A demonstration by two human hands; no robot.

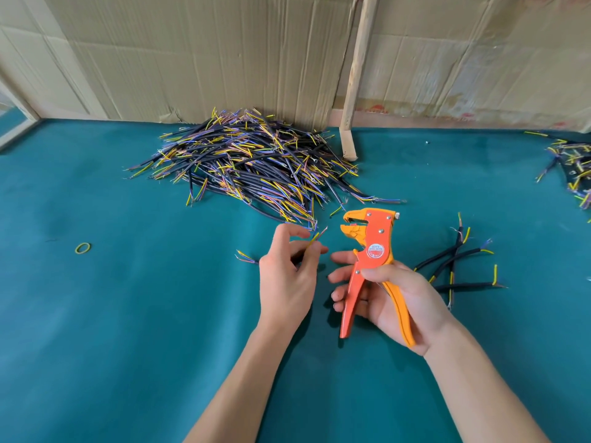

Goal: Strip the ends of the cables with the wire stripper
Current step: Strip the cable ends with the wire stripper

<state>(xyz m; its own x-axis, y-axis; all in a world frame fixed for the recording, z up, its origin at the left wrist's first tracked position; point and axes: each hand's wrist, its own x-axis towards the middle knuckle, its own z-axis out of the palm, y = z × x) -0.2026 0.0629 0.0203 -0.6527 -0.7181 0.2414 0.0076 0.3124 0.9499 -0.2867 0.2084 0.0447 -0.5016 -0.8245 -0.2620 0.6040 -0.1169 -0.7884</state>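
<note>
**Lining up a cable end for the stripper's open jaws**

Holding the work in both hands above the green table (128,314), the person is between pickup and cut — that is my reading of the step. The left hand (286,276) pinches a short cable (315,237) between curled fingers and thumb; its thin yellow and reddish conductors stick out toward one o'clock from the fingertips, just beside the tool's nose but not yet inside it. The right hand (393,298) wraps the wire stripper (371,266), thumb over the pivot area and fingers curled behind the orange handles, which stand apart, so the jaws gape toward nine o'clock.

From the hands, the large pile of cables (249,161) lies at twelve o'clock against the cardboard wall (208,59), and a small loose group of cables (457,266) lies at three o'clock, beside the right wrist. Another heap (572,167) sits at the far two o'clock edge. A yellow rubber band (83,248) lies well off at nine o'clock.

The next move likely calls for sliding one conductor sideways into the jaw gap, keeping it square to the blades, then squeezing the handles — the other strands need to stay clear, or they could be nicked.
</note>
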